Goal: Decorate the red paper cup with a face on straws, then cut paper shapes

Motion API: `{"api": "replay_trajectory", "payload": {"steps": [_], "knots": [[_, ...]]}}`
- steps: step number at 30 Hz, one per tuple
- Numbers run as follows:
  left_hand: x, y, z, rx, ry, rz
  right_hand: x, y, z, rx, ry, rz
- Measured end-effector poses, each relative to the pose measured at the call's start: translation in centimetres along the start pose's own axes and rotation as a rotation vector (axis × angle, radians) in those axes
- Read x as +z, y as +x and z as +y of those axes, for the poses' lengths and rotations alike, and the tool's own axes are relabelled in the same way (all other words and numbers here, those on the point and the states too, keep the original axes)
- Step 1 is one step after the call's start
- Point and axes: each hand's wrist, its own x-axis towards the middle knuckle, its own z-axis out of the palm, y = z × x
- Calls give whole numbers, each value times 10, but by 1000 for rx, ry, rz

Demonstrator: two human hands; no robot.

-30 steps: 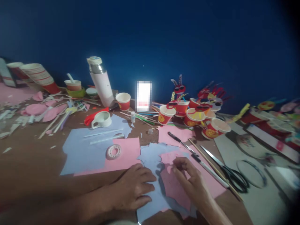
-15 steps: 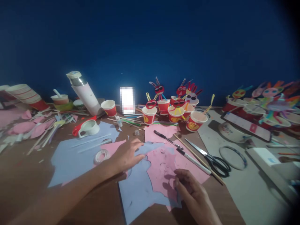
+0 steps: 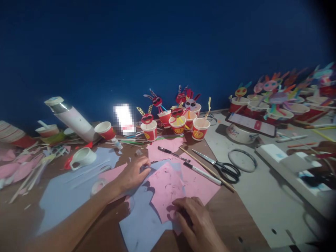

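My left hand [image 3: 138,172] rests on the blue paper [image 3: 144,224], left of a cut pink sheet [image 3: 168,190]; its fingers are curled, and whether they hold anything is hidden. The fingertips of my right hand [image 3: 194,218] pinch the lower right edge of that pink sheet, which lies over the blue paper. Just beyond are a black pen [image 3: 173,154], a white marker with a black cap [image 3: 203,174], a thin wooden stick [image 3: 207,168] and black-handled scissors [image 3: 219,166]. The tape roll [image 3: 98,187] is partly behind my left forearm.
Red paper cups [image 3: 201,129] with paper figures stand along the back. A white bottle [image 3: 72,119] leans at the left, near a white mug [image 3: 83,158]. At the right are a phone [image 3: 252,124], a dark ring [image 3: 242,160] and a white box [image 3: 291,175].
The view has turned right, so objects appear farther left. The pink sheet has shifted and turned slightly under my right hand. My left hand's fingers are more curled.
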Motion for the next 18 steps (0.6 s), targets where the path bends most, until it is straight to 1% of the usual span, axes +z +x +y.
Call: {"api": "replay_trajectory", "payload": {"steps": [1, 3, 6, 9, 11, 14, 16, 18], "knots": [[-3, -7, 0, -18, -36, -12, 1, 1, -2, -9, 10, -9], [-7, -20, -5, -102, -160, -35, 4, 3, -6, -26, 32, -24], [-10, -40, -18, -234, -244, -34, 12, 5, -10, -75, 71, -56], [-12, -52, -27, -313, -293, -33, 22, 6, -9, -138, 117, -21], [-13, -54, -27, -343, -370, -56, 26, 6, -7, -156, 151, -4], [-10, -50, -20, -351, -472, -161, 26, 7, -7, -171, 181, -55], [-6, -45, -16, -341, -448, -200, 22, 8, -10, -162, 183, -91], [0, -40, -15, -338, -383, -179, 16, 10, -15, -138, 183, -127]]}}
